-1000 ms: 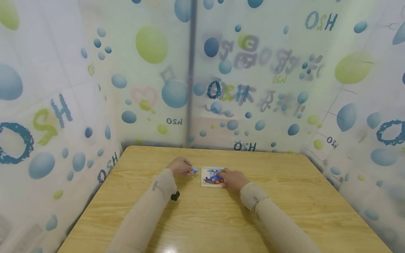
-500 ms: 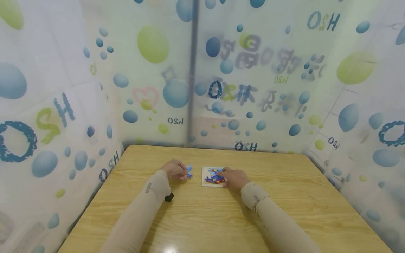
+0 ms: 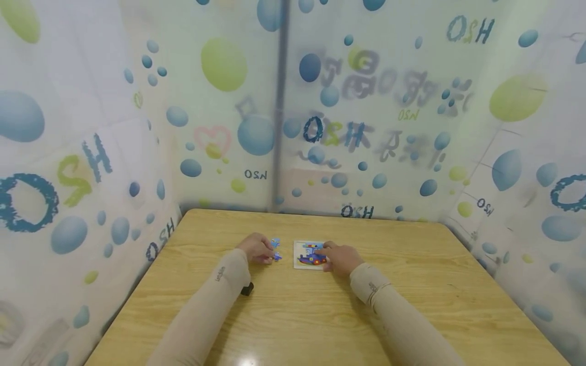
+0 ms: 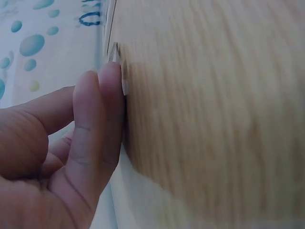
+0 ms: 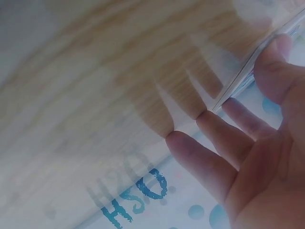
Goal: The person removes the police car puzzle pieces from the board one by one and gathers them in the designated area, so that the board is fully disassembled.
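A small square jigsaw puzzle board [image 3: 301, 264] with a white rim and a colourful boat picture lies on the table. My right hand [image 3: 342, 259] holds its right side, index finger over the picture; the right wrist view has the thumb against the board's edge [image 5: 238, 78]. Left of the board, my left hand [image 3: 257, 248] pinches a small blue puzzle piece [image 3: 277, 256] at the tabletop. In the left wrist view a thin edge of the piece [image 4: 114, 52] sticks out past the fingertips. Another blue puzzle piece [image 3: 275, 242] lies just beyond those fingers.
The wooden table [image 3: 403, 305] reaches back to a curtain wall [image 3: 366, 152] printed with bubbles and letters. A small black object [image 3: 247, 289] shows at the left wrist.
My left hand drew the blue pieces left, away from the board, then moved slightly right again. The pieces now lie apart, one behind the other. My right hand stays on the board.
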`<state>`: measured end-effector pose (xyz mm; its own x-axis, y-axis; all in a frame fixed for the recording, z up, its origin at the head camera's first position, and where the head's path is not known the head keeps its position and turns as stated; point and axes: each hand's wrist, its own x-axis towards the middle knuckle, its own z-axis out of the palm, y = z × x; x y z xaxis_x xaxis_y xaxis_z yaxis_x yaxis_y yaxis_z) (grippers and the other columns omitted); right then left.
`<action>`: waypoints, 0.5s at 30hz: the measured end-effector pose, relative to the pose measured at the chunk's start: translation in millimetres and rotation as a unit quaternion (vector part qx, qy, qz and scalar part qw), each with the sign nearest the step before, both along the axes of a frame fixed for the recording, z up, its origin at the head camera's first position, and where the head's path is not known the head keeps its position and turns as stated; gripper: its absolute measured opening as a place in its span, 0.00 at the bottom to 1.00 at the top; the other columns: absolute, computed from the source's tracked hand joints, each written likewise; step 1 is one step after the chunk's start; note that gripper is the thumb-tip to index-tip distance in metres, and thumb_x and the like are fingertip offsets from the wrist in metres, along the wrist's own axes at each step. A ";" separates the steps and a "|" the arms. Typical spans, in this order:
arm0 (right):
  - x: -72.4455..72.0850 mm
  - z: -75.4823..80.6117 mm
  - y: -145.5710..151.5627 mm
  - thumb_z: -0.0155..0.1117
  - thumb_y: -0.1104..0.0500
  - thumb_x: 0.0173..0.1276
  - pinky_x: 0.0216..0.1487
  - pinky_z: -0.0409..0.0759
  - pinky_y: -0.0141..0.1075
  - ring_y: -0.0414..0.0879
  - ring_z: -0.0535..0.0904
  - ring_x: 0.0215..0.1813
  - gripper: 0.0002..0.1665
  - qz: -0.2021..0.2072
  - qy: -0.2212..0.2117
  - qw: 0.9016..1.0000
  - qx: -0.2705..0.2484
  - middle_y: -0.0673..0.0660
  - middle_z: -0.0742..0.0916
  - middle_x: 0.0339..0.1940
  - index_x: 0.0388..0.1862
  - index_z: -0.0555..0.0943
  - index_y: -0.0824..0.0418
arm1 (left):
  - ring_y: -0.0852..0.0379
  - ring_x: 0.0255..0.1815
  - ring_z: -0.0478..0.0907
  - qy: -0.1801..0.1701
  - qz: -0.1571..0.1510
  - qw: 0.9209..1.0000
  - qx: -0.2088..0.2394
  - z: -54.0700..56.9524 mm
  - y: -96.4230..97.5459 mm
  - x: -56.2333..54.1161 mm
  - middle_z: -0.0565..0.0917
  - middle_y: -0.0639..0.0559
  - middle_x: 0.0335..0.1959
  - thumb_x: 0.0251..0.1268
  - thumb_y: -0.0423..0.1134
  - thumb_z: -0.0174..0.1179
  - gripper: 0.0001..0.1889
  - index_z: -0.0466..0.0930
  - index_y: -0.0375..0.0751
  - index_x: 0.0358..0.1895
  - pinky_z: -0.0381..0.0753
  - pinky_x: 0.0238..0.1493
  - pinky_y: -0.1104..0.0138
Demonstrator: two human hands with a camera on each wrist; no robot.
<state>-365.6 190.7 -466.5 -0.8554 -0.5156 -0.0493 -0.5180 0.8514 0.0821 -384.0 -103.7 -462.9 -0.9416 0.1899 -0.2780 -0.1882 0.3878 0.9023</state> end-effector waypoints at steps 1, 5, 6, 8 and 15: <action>0.3 0.7 0.0 0.67 0.47 0.71 0.51 0.83 0.50 0.55 0.84 0.46 0.30 0.000 -0.001 1.000 -0.001 0.59 0.77 0.69 0.71 0.76 0.46 | 0.58 0.20 0.81 0.004 0.000 1.000 -0.006 -0.8 0.8 0.1 0.85 0.41 0.29 0.64 0.21 0.64 0.05 0.78 0.27 0.39 0.85 0.28 0.70; 1.0 2.0 0.0 0.68 0.48 0.71 0.51 0.83 0.51 0.55 0.84 0.46 0.30 0.002 -0.003 1.000 -0.005 0.59 0.78 0.69 0.71 0.77 0.47 | 0.57 0.20 0.81 0.014 0.007 0.999 -0.036 -3.1 4.4 -0.8 0.85 0.41 0.29 0.62 0.22 0.66 0.05 0.79 0.29 0.37 0.85 0.27 0.69; 0.9 1.7 0.0 0.68 0.48 0.71 0.51 0.83 0.51 0.55 0.84 0.46 0.30 0.001 -0.003 1.000 -0.004 0.59 0.78 0.69 0.71 0.76 0.47 | 0.57 0.20 0.81 0.019 0.007 0.999 -0.047 -3.2 5.4 -1.2 0.85 0.41 0.29 0.62 0.22 0.66 0.05 0.79 0.30 0.37 0.85 0.27 0.69; 0.5 0.7 0.0 0.68 0.48 0.71 0.52 0.83 0.51 0.55 0.84 0.46 0.30 0.000 -0.004 1.000 -0.005 0.59 0.78 0.69 0.71 0.77 0.47 | 0.56 0.20 0.82 0.026 0.008 0.997 -0.070 -3.7 7.4 -3.1 0.85 0.42 0.29 0.62 0.23 0.67 0.05 0.80 0.31 0.35 0.86 0.26 0.68; -0.2 -1.8 -0.4 0.68 0.49 0.71 0.55 0.81 0.52 0.56 0.84 0.49 0.29 -0.005 -0.007 1.000 -0.014 0.60 0.77 0.69 0.70 0.77 0.48 | 0.54 0.23 0.84 0.071 0.004 0.987 -0.146 -7.4 11.6 -6.9 0.85 0.45 0.26 0.58 0.24 0.70 0.06 0.82 0.34 0.30 0.86 0.26 0.67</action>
